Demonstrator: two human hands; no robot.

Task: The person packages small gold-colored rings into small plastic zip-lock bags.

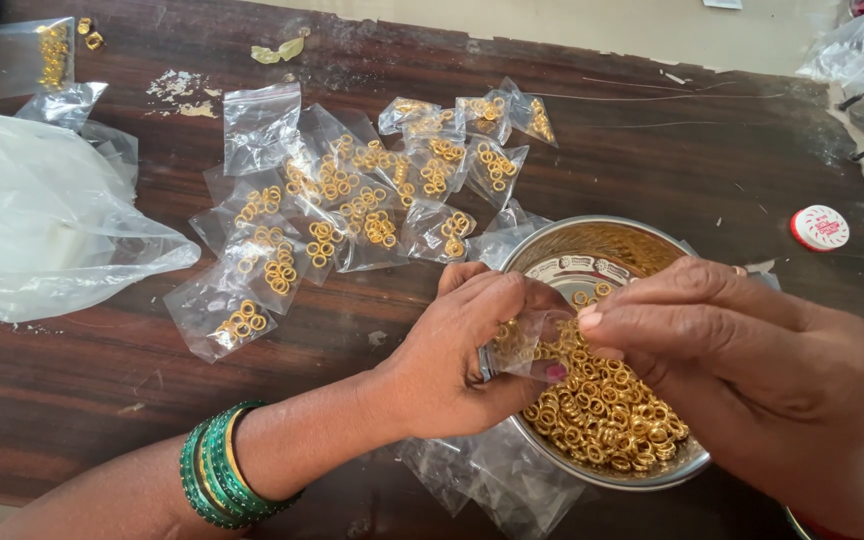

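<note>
Left hand (467, 345): we pinch a small clear bag (522, 345) open.
Right hand (752, 370): our fingertips close at its mouth.
Beneath: bowl (552, 250) of gold rings (607, 410).

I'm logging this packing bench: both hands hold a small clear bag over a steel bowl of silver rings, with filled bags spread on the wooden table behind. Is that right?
Not quite: the rings in the steel bowl are gold-coloured, not silver, as the head view shows. The rest holds: the left hand and right hand hold a small clear bag over the bowl, and filled bags lie spread on the wooden table behind.
</note>
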